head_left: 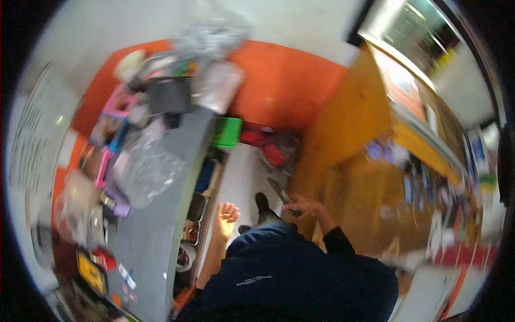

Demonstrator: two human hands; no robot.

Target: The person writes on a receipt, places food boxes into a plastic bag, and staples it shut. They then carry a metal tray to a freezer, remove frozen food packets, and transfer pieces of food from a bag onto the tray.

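My left hand [228, 216] is beside the front edge of the grey counter, with its fingers apart and nothing in it. Below the counter, close to that hand, are a tray [196, 208] and a round container [185, 257] with dark contents. My right hand [307, 207] is in front of my body, near the wooden cabinet. Its fingers are closed around a dark, narrow, blade-like tool [277, 190] that points forward and left. Blur hides the tool's exact kind and its handle end.
The grey counter [140, 247] at left carries a clear plastic bag [150, 169], a purple item [117, 201] and several packages. A bright green box [230, 133] sits at its far end. The wooden cabinet [343, 139] bounds the right, with red items [273, 155] on the floor between.
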